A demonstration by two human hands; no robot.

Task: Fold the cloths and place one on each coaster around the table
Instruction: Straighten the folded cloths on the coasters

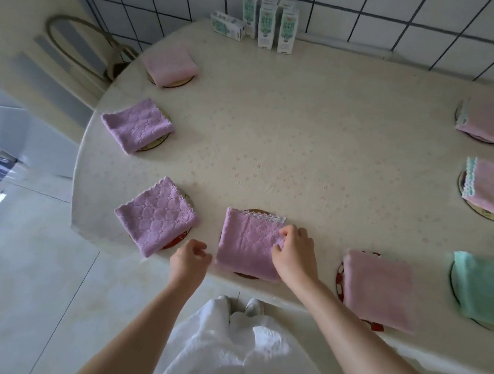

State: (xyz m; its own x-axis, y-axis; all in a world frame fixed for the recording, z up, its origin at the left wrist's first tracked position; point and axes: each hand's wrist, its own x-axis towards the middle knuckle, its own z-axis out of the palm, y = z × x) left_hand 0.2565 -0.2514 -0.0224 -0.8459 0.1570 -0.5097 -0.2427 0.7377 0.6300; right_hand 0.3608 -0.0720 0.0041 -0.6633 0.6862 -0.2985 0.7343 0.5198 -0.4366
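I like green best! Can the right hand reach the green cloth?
Probably yes. The right hand grips the purple cloth now, but only a flat pink cloth lies before the green cloth.

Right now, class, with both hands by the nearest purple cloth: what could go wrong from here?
1. The right hand pinches the purple cloth at its side edge; a tug might open the fold or slide it off its coaster.
2. The right forearm passes close to the pink cloth near the table edge and might nudge it askew.
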